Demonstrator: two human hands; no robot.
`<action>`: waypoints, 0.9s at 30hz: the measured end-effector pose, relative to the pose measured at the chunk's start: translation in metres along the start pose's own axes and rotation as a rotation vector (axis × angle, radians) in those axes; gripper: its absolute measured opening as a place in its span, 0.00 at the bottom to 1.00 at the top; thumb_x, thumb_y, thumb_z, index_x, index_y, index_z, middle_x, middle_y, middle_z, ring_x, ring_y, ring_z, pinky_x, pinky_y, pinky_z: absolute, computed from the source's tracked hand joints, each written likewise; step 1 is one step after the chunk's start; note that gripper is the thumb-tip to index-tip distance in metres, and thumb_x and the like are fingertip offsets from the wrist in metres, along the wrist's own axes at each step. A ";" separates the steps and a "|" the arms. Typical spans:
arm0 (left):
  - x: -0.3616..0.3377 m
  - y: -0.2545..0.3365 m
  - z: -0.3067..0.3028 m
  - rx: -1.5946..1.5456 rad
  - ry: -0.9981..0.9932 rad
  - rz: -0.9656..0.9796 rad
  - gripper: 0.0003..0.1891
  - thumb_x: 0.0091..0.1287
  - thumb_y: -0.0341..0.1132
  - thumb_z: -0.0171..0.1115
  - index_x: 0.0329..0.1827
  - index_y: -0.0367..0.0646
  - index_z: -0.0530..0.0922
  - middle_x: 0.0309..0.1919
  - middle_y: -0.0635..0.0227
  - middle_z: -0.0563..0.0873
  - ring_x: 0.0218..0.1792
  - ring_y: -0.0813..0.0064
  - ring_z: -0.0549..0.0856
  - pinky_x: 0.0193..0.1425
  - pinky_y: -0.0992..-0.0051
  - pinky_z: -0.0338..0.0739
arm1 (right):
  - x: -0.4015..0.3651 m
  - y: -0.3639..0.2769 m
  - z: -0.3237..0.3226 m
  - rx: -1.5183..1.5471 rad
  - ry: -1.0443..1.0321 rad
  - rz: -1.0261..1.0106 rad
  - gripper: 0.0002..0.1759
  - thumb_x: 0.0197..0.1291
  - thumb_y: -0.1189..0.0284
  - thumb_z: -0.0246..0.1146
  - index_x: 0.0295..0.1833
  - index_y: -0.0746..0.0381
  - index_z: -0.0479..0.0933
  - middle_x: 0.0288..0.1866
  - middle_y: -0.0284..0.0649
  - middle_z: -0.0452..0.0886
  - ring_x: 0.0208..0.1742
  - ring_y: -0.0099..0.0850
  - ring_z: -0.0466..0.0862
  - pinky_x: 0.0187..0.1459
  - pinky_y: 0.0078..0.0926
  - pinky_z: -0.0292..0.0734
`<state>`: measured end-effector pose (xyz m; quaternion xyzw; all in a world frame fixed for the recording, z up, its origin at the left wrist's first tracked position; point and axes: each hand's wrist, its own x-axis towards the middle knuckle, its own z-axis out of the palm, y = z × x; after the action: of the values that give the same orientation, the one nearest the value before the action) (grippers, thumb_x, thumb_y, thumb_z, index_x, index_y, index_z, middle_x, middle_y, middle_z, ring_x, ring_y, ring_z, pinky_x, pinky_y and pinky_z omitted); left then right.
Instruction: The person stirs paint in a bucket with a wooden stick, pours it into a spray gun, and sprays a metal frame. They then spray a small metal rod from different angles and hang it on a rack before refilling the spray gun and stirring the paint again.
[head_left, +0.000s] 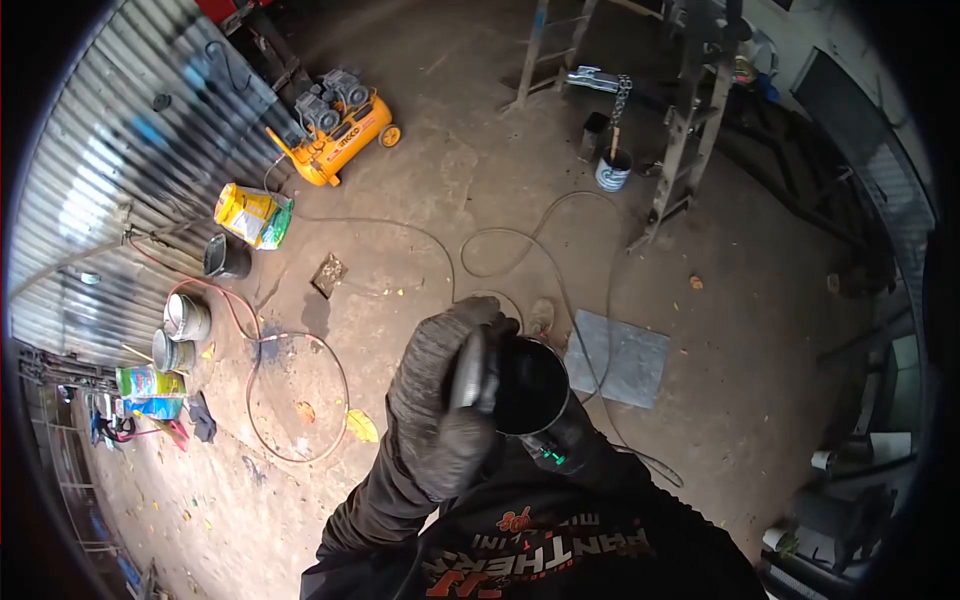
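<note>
A dark, round cup (535, 385) with an open mouth is held in front of my chest, its rim tipped up toward me. My right hand (575, 430), in a dark glove, wraps around the cup's lower right side and is mostly hidden. A small bright green part (553, 458) shows just below the cup. My left hand (425, 400), in a dark textured glove, curls around a black, smooth, rounded piece (474, 372) right at the cup's left edge; I cannot tell what that piece is.
Hoses (560, 260) loop across the concrete floor near a grey flat sheet (618, 358). An orange air compressor (350, 140) stands by the corrugated wall, with buckets (186, 317) and bags (252, 216) along it. Ladders (690, 140) and a paint can (613, 172) are ahead right.
</note>
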<state>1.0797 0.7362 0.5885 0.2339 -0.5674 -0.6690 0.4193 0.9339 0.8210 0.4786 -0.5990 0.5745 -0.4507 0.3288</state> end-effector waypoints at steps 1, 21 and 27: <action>0.023 -0.007 -0.008 0.169 -0.005 0.023 0.38 0.67 0.50 0.71 0.76 0.41 0.67 0.66 0.51 0.77 0.65 0.56 0.80 0.68 0.60 0.77 | 0.021 0.011 -0.008 0.023 -0.017 0.013 0.19 0.68 0.65 0.68 0.62 0.55 0.80 0.41 0.47 0.85 0.39 0.40 0.87 0.41 0.39 0.80; 0.579 -0.044 -0.150 1.039 -0.370 0.536 0.27 0.59 0.40 0.74 0.62 0.47 0.78 0.57 0.49 0.83 0.57 0.47 0.82 0.59 0.51 0.79 | 0.519 0.166 -0.178 0.206 -0.333 0.085 0.26 0.70 0.66 0.63 0.73 0.54 0.72 0.48 0.41 0.84 0.31 0.30 0.80 0.33 0.30 0.74; 0.740 -0.091 -0.247 0.904 0.075 0.590 0.31 0.74 0.43 0.64 0.78 0.48 0.67 0.67 0.49 0.75 0.55 0.56 0.84 0.59 0.60 0.78 | 0.694 0.242 -0.183 0.260 -0.126 0.222 0.26 0.72 0.64 0.60 0.73 0.57 0.70 0.49 0.42 0.83 0.26 0.28 0.76 0.28 0.27 0.71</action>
<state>0.8490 -0.0136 0.5613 0.2452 -0.8250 -0.2032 0.4670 0.6256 0.1307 0.4394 -0.5112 0.5521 -0.4440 0.4865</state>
